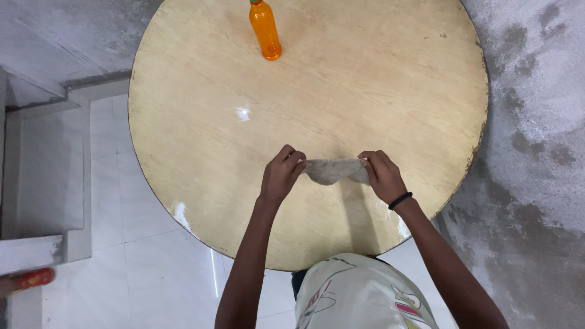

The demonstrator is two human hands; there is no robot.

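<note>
A small grey cloth (pixel 333 172) hangs stretched between my two hands, just above the round wooden table (pixel 207 140). My left hand (pixel 281 175) pinches its left end, fingers curled shut. My right hand (pixel 382 175) grips the right end; a black band circles that wrist. The cloth sags slightly in the middle. Both hands are over the near part of the table.
An orange plastic bottle (pixel 265 30) stands upright at the table's far side. White tiled floor (pixel 152 268) and a low step lie to the left, rough grey concrete to the right. A red object (pixel 30 279) shows at the lower left edge.
</note>
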